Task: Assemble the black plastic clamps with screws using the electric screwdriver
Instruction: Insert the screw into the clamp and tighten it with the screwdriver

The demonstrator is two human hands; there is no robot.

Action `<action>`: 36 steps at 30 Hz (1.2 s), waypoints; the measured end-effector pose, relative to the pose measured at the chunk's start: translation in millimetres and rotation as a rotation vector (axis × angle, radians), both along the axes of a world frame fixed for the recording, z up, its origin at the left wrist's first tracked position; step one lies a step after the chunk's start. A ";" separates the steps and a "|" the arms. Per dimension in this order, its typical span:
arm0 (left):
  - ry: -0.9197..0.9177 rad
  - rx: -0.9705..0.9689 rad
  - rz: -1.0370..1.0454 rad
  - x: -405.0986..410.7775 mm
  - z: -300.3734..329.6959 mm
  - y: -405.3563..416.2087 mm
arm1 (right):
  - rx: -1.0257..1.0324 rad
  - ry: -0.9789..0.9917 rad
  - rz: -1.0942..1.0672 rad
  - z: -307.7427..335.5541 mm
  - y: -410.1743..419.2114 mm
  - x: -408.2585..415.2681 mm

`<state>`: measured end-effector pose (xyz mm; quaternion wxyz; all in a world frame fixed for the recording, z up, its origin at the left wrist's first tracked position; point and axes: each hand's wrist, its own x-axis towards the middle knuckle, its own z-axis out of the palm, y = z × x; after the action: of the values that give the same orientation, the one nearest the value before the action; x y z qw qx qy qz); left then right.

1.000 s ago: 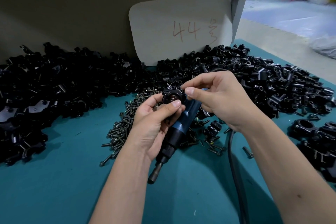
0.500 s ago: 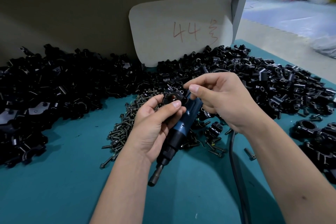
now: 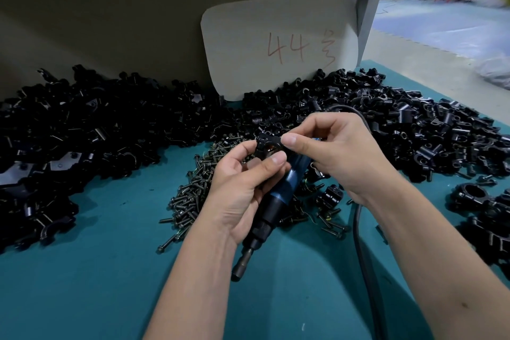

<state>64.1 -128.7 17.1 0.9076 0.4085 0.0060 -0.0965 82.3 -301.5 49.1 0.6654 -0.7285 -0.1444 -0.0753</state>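
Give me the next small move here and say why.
Probably seat a screw in the clamp: both hands pinch it, left hand and right hand, while the screwdriver points its bit away from it, at the person.

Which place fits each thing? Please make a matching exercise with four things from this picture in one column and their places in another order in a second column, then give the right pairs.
Things
1. clamp
2. electric screwdriver
3. loose screws
4. card with "44"

Places
A. leaning upright at the back of the table
B. pinched between the fingertips of the left hand and right hand
C. heaped on the teal mat just left of the left hand
D. under the hands, bit end pointing toward the person

Pairs: 1-B, 2-D, 3-C, 4-A
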 end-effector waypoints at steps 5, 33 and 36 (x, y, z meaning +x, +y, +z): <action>-0.015 -0.028 -0.010 -0.6 2.4 1.5 | 0.137 0.083 -0.025 -1.9 17.8 -1.3; -0.074 0.037 0.088 -5.8 19.6 -15.4 | 0.374 0.158 -0.088 1.8 46.2 -10.6; -0.062 0.005 0.101 -6.9 20.2 -16.4 | 0.419 0.160 -0.155 1.3 48.6 -12.0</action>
<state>57.1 -145.1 37.4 0.9100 0.4129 -0.0012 -0.0377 70.3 -252.9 50.5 0.8036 -0.5870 -0.0160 -0.0965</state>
